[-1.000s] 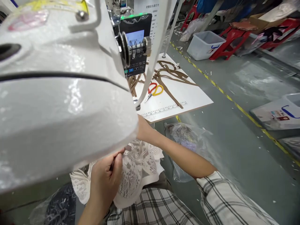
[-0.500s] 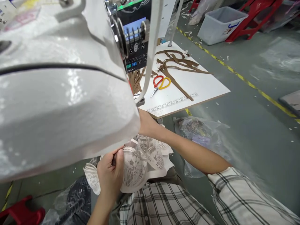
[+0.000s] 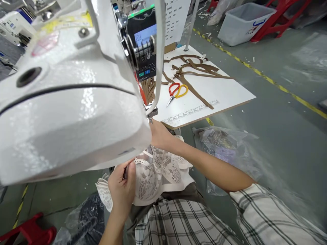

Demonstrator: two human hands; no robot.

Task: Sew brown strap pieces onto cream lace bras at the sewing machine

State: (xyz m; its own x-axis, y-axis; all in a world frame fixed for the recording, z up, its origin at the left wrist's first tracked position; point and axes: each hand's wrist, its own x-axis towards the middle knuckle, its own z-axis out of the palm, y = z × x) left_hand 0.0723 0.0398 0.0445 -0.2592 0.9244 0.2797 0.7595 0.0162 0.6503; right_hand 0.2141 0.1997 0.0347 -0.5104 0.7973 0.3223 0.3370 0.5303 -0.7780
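A white lace bra [image 3: 146,178] hangs over the lap below the head of a white sewing machine [image 3: 76,136]. My left hand [image 3: 122,187] pinches its upper edge between thumb and fingers, just under the machine's front. My right hand [image 3: 160,134] reaches in beside the needle area; its fingers are hidden behind the machine head, so what they hold does not show. Lace also spreads below the right wrist and to the left of the left hand.
On the white tabletop [image 3: 230,92] lie scissors [image 3: 176,93] with red and yellow handles and several brown straps [image 3: 195,93]. A control panel [image 3: 145,44] stands behind the machine. On the floor are plastic bags [image 3: 224,146], a clear bin [image 3: 245,25] and a red stool [image 3: 33,231].
The camera view has shifted, so more of the machine's top and the panel shows. Both hands stay in nearly the same place on the lace bra.
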